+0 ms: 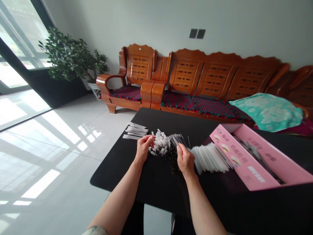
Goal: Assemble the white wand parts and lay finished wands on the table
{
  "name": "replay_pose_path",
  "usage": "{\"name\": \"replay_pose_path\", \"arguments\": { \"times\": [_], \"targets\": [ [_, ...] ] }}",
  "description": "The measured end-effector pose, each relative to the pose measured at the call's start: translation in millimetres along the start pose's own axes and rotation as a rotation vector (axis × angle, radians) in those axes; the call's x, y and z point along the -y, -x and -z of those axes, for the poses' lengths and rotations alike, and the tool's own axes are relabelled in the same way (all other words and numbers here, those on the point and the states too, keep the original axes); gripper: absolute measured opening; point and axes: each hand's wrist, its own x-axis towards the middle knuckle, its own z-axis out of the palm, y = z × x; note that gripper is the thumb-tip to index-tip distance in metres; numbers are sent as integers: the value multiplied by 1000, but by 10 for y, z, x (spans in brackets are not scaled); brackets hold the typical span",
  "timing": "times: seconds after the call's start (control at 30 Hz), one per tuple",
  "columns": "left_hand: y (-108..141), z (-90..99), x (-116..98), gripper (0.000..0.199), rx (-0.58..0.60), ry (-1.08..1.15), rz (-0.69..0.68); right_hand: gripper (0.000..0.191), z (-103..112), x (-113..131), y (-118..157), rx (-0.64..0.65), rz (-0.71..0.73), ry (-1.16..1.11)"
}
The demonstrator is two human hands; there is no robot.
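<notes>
Found left hand [144, 147] raised above black table [117, 166], partly closed, with fingers bent and thumb brought toward forefinger. Cannot tell whether pinching anything. Found right hand [186, 159] curled shut, with thumb pressed against forefinger, at near end of thin grey rods [176, 138]. Cannot confirm grip on any single rod; too fine to read at fingertips.

Noted white caps [161, 142] in loose heap between both hands, reaching close to left fingertips. Noted small black pieces [171, 154] on near side of heap, just left of right hand. Recorded white sticks [135, 130] lying in small groups beyond left hand and to its left. Recorded clear tubes [211, 158] side by side in wide row, just right of right hand.

Located pink box [228, 148] farther right of right hand, beyond row of tubes, open at top, with dark contents partly visible.

Observed wooden bench [217, 78] well beyond both hands, with teal cloth [271, 111] on its right part. Observed wooden chair [140, 67] and potted plant [73, 60] beyond left hand, with plant farther left.
</notes>
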Motion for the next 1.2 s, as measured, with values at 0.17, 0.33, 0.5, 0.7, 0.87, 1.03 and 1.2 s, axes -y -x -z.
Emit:
{"name": "replay_pose_path", "arguments": {
  "times": [0.17,0.33,0.5,0.7,0.87,1.03,1.2],
  "targets": [
    [62,-27,50,33,65,-301,-53,39,48,-137,-24,-102,-111,68],
    [66,-6,81,16,37,-687,-214,34,312,-484,-74,-313,-185,315],
    [78,-12,121,8,25,-868,-365,24,569,-831,-42,-431,-288,551],
    [85,4,118,11,37,-859,-376,19,599,-982,18,-444,-373,677],
    [91,7,107,11,27,-860,-374,21,581,-989,39,-358,-456,652],
    [90,14,112,11,23,-858,-377,25,562,-1062,44,-313,-480,601],
    [86,28,109,9,5,-868,-382,29,534,-1117,36,-388,-516,675]
  ]
}}
